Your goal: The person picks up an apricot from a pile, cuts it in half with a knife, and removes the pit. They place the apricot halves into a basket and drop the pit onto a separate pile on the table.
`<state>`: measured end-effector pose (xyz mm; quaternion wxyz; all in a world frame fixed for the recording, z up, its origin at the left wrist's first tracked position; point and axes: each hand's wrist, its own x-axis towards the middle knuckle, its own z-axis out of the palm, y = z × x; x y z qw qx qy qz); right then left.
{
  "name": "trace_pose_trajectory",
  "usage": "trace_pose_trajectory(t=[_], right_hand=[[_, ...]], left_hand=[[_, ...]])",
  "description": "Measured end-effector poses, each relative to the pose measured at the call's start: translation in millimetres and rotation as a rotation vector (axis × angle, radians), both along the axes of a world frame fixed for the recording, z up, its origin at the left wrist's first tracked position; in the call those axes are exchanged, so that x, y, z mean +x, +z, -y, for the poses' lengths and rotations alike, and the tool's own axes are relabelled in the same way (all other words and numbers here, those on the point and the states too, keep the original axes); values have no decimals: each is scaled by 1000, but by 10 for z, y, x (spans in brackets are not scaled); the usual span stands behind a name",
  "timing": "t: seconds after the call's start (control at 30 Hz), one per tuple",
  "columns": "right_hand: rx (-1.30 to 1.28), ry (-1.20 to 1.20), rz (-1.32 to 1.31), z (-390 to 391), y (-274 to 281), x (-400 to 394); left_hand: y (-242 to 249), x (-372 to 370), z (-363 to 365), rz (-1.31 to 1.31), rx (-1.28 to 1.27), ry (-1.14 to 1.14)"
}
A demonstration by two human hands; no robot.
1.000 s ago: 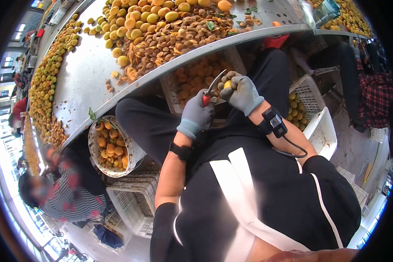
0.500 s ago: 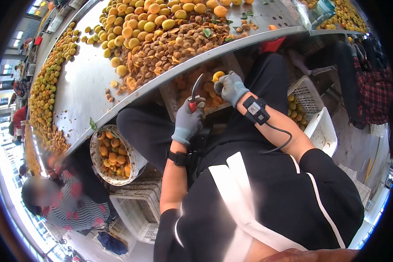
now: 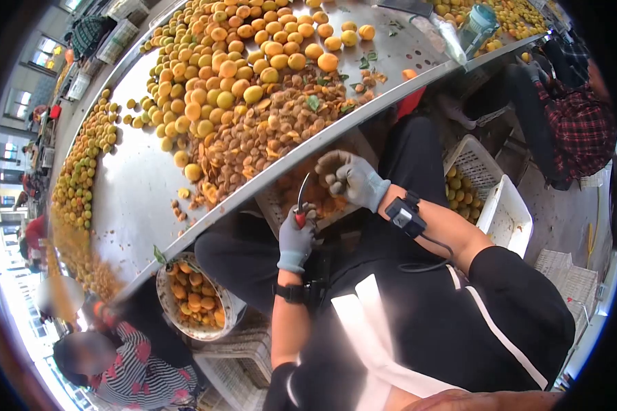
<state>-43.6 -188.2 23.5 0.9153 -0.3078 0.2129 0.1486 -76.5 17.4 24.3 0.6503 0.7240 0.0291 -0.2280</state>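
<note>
My left hand [image 3: 297, 240], in a grey glove, is closed round the red handle of a small knife [image 3: 304, 191] with its curved blade pointing up. Close by on the right, my gloved right hand [image 3: 349, 179] is held with its fingers loosely bent and apart, and no fruit shows in it. Beneath both hands, partly hidden, a crate [image 3: 328, 220] holds orange fruit pieces. Beyond the metal table's edge lie a heap of brown pits [image 3: 260, 137] and many whole yellow-orange fruits [image 3: 216, 96].
A white bucket [image 3: 234, 312] of fruit stands left of my knees, above pale crates [image 3: 236, 370]. A crate of fruit [image 3: 474, 168] and a white tub [image 3: 513, 214] stand at the right. Co-workers sit at lower left [image 3: 147, 366] and upper right [image 3: 583, 130]. A bottle [image 3: 478, 29] stands on the table.
The yellow fruit that was in my right hand no longer shows there, and its fingers have loosened. The view has shifted; my left hand still holds the knife.
</note>
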Motion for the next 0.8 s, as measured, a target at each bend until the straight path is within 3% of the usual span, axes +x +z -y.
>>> trace_pose_trajectory(t=[0.03, 0.07, 0.13, 0.2, 0.23, 0.27, 0.33, 0.4, 0.47, 0.5, 0.57, 0.6, 0.67, 0.7, 0.8], right_hand=[[8, 43, 211, 42, 157, 102], [-1, 31, 226, 81, 315, 286], [-125, -96, 480, 92, 624, 655], [-271, -120, 498, 100, 861, 954], [-331, -108, 502, 176, 815, 1095], [-335, -111, 510, 290, 719, 1277], [-751, -221, 631, 596, 504, 1639], [-1405, -198, 540, 1098, 424, 1960], [-1714, -82, 242, 1423, 587, 2128], [-1713, -76, 243, 1594, 495, 2249], [-2250, -25, 321, 1841, 269, 2425], [-2245, -20, 323, 1918, 191, 2459], [-2292, 233, 60, 1980, 169, 2488], [-2312, 189, -7, 2013, 169, 2514], [-2182, 68, 168, 2206, 8, 2490]], left_hand=[[-30, 8, -3, 107, 79, -12], [-74, 67, 16, 226, 151, -29], [-52, 90, 38, 208, 161, -45], [51, 94, 80, 159, 153, -68], [-17, 100, 60, -22, 96, -43], [37, 120, 87, -13, 92, -46], [195, 114, 117, 52, 235, -102], [-5, 100, 43, 75, 295, -141], [-192, 95, -14, 294, 478, -258], [-173, 124, -23, 267, 492, -305], [-250, 141, -22, 228, 520, -342], [-288, 146, -16, 194, 546, -384], [-270, 171, 28, 235, 530, -380], [-248, 181, 40, 221, 549, -406], [-320, 155, 26, 205, 515, -392]])
